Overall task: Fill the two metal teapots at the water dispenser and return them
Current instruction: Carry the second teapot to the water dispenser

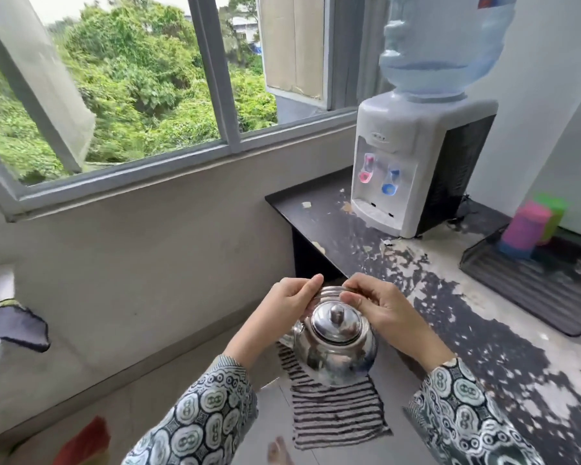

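A shiny metal teapot (336,347) with its lid on hangs in the air in front of me, above the floor. My left hand (289,307) and my right hand (379,307) both grip its thin wire handle from either side, above the lid knob. The spout points left. The white water dispenser (413,169) stands at the back of the worn counter (450,297), with a red tap and a blue tap on its front and a blue water bottle on top. Only one teapot is in view.
A black tray (530,280) with pink and green cups sits at the counter's right. A striped cloth (336,417) lies on the floor below the teapot. A window with grey frames fills the wall on the left. My bare foot shows at the bottom.
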A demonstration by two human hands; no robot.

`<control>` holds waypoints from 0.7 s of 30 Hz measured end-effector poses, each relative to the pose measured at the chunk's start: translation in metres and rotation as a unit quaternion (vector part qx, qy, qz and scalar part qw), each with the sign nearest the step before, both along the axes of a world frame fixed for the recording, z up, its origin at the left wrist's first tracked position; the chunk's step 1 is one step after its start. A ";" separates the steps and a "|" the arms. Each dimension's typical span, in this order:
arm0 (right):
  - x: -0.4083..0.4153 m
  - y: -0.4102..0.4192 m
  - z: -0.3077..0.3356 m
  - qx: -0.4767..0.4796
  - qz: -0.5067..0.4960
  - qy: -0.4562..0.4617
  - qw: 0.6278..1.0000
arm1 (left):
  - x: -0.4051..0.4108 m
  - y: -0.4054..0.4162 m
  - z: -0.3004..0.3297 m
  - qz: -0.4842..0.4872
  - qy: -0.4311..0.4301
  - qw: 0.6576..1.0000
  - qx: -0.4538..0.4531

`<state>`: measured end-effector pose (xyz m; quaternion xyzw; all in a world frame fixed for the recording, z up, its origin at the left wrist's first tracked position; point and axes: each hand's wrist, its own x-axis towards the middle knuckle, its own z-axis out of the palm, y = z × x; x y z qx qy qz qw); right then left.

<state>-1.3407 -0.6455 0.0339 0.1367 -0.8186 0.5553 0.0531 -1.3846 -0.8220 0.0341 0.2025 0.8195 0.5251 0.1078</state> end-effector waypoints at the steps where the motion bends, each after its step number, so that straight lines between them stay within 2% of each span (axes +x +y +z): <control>1: -0.022 0.000 -0.003 -0.001 -0.008 -0.004 1.000 | -0.025 0.001 -0.003 -0.003 0.000 1.000 -0.004; 11: -0.206 0.013 -0.031 0.010 -0.094 -0.060 0.994 | -0.234 0.017 -0.030 -0.119 -0.008 0.992 -0.045; 16: -0.267 0.024 -0.051 0.026 -0.135 -0.096 0.986 | -0.311 0.039 -0.042 -0.146 -0.023 0.986 -0.073; 21: -0.316 0.046 -0.067 0.022 -0.185 -0.112 0.976 | -0.369 0.075 -0.056 -0.172 0.013 0.979 -0.110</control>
